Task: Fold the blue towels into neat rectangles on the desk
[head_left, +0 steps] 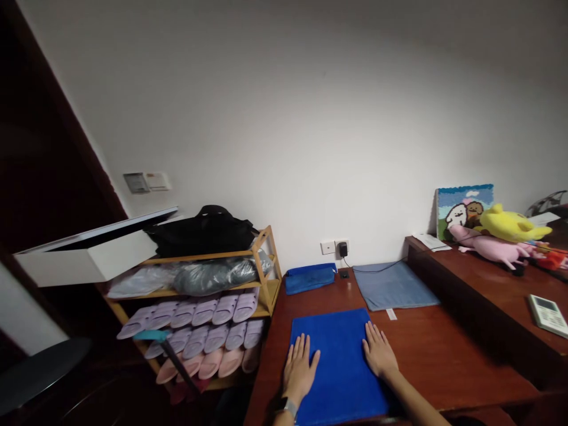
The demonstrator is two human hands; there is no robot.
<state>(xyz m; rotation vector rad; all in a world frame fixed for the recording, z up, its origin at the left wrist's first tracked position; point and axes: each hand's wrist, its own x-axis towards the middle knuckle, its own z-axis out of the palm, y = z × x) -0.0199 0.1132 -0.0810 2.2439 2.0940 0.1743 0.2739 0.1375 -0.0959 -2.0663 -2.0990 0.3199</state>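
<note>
A bright blue cloth lies spread flat on the reddish-brown table. My left hand rests palm down on its left edge, fingers extended, a watch on the wrist. On the right edge of the cloth lies my right hand, also flat, with its fingers stretched out. Neither hand grips anything. Behind, near the wall, are a folded blue cloth at the left and a flat grey-blue cloth with a white tag at the right.
A wooden rack with slippers, wrapped items and a black bag stands left of the table. A black plug sits in the wall socket. On the raised right surface are plush toys, a picture and a calculator.
</note>
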